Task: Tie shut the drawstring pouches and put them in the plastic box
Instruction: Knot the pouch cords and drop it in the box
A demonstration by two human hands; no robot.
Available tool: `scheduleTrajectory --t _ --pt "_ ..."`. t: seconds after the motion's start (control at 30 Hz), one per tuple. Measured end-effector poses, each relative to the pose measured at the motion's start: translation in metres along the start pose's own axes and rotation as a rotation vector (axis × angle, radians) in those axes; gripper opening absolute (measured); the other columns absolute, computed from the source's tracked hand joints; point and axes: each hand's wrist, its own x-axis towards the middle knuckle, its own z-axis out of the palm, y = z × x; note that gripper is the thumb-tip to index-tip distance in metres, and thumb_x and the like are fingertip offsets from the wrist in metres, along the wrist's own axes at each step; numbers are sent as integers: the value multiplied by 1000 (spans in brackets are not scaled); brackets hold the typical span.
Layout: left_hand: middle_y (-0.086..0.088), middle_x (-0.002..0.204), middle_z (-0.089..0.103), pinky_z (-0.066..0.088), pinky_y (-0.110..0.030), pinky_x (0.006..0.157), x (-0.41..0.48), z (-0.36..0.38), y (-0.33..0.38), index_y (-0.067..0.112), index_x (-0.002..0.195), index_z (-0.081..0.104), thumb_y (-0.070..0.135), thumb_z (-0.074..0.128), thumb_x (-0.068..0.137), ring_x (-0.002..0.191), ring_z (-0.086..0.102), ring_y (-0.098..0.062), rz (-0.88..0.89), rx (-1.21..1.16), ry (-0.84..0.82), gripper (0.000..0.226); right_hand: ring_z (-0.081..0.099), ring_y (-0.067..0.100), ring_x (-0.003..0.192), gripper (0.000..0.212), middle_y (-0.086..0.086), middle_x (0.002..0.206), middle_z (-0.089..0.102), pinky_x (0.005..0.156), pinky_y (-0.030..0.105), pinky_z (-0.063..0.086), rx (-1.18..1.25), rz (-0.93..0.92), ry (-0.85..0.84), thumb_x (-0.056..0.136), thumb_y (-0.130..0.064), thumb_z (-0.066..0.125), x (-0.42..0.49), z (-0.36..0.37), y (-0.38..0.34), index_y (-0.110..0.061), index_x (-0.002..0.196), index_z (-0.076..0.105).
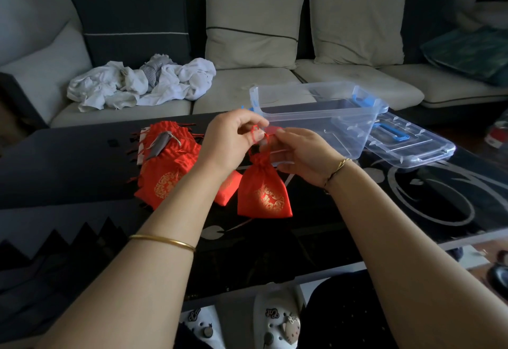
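My left hand (231,139) has its fingertips curled in, pinching a loop of the red drawstring (257,132). My right hand (299,153) meets it from the right, thumb and fingers pinching the same cord just beside the left fingertips. The two hands almost touch over the neck of the pouch.

The pouch (262,192) hangs below them, red with a gold round pattern, its mouth gathered tight. I cannot tell whether its bottom rests on the table (82,161) or hangs just above it. A gold bangle (162,241) sits on my left forearm and a thin bracelet (336,168) on my right wrist.

Left of the held pouch lies a smaller red pouch (226,187), and further left a pile of pouches (167,161) with a grey object (162,143) on top. Right of my hands and a little farther off, the plastic box (316,117) stands open on the table, clear with blue clips. Its lid (406,142) lies flat just to its right.

Beyond the table is a sofa (247,87) with a heap of white cloth (143,81) on its left seat.
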Motion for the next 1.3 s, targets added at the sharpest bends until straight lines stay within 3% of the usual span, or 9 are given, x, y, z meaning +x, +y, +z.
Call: scheduleTrajectory --t 0.13,0.27,0.47,0.63,0.73,0.87,0.97,1.1,1.3 --pt "6 77 68 52 -15 66 -3 -3 2 13 90 71 8 61 88 66 64 0 -175 -192 -37 11 58 18 69 32 8 82 64 65 28 47 -14 -42 113 98 -31 44 1 -2 1 -9 82 60" --pt "1 81 70 48 -25 67 -2 -6 1 17 88 66 25 46 98 72 65 -11 -413 -274 1 24 58 13 60 30 1 71 63 54 22 46 69 -42 221 95 -33 50 0 -5 -1 -12 77 61" --pt "-5 83 72 48 -30 65 -2 -7 -2 11 71 62 39 27 101 77 66 -18 -631 -252 11 54 51 10 49 51 4 70 61 54 18 36 655 125 118 94 -25 46 -2 -8 -1 -14 45 49" --pt "-3 80 71 45 -28 64 -1 -8 -3 15 58 40 29 28 101 76 64 -14 -790 -438 174 47 64 15 48 45 8 65 69 53 20 51 971 191 128 97 -27 46 3 -15 9 -12 55 44" --pt "-1 80 70 44 -25 68 1 -7 0 18 56 34 25 28 101 75 64 -11 -782 -584 291 46 56 10 36 43 2 45 60 40 14 46 871 301 255 97 -27 46 6 -15 15 -14 57 43" --pt "0 67 70 48 -25 68 3 -1 3 17 60 39 29 30 102 76 70 -14 -663 -817 215 45 53 8 34 41 1 44 59 39 13 44 761 300 315 97 -28 45 10 -16 19 -15 59 43" --pt "5 57 64 48 -22 60 3 -1 1 15 68 54 29 40 100 60 67 -11 -569 -647 68 38 56 8 40 37 3 57 64 43 14 46 704 208 298 96 -29 47 9 -19 17 -14 62 45" --pt "6 63 63 44 -15 49 1 3 0 14 79 67 20 59 91 54 58 -5 -469 -361 -193 15 47 8 46 37 3 68 65 43 17 36 492 8 227 96 -30 48 4 -14 2 -13 63 49" --pt "3 61 62 42 -23 54 0 12 1 15 77 69 26 71 82 55 55 -9 -400 -178 -313 12 36 12 50 37 11 70 47 50 24 30 124 -171 193 94 -32 51 1 5 -6 -10 66 57"
